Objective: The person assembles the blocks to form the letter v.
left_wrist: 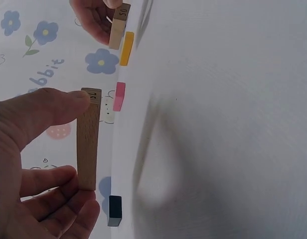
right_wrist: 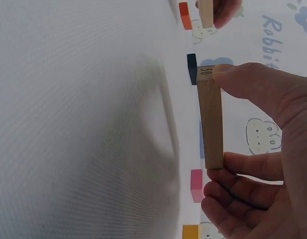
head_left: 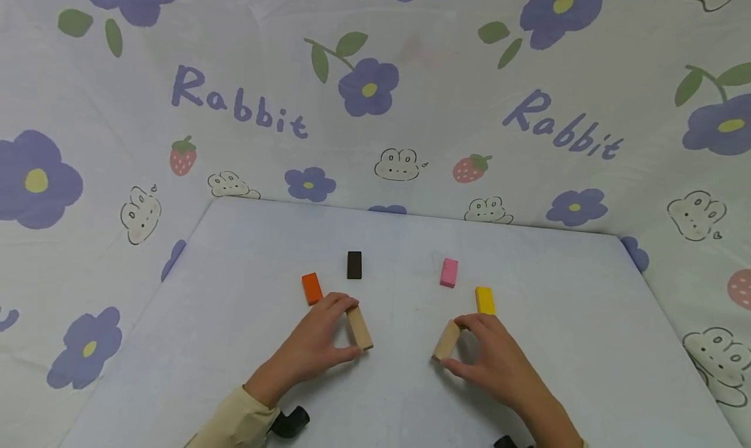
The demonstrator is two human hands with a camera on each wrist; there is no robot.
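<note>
In the head view my left hand (head_left: 319, 337) pinches a plain wooden block (head_left: 360, 327) end to end between thumb and fingers. My right hand (head_left: 491, 357) grips a second wooden block (head_left: 447, 340) the same way, tilted the opposite way. Both wooden blocks are held above the white surface, and shadows fall beneath them in the wrist views. Dark printed marks show on the end of the left block (left_wrist: 87, 142) beside the thumb, and on the end of the right block (right_wrist: 211, 122). An orange block (head_left: 312, 289) lies just beyond my left fingers, a yellow block (head_left: 485, 300) just beyond my right.
A black block (head_left: 354, 265) and a pink block (head_left: 448, 273) lie farther back on the white table (head_left: 399, 396). Behind the table's far edge hangs a cloth (head_left: 434, 122) printed with flowers and rabbits. A black device (head_left: 291, 423) sits at my left wrist.
</note>
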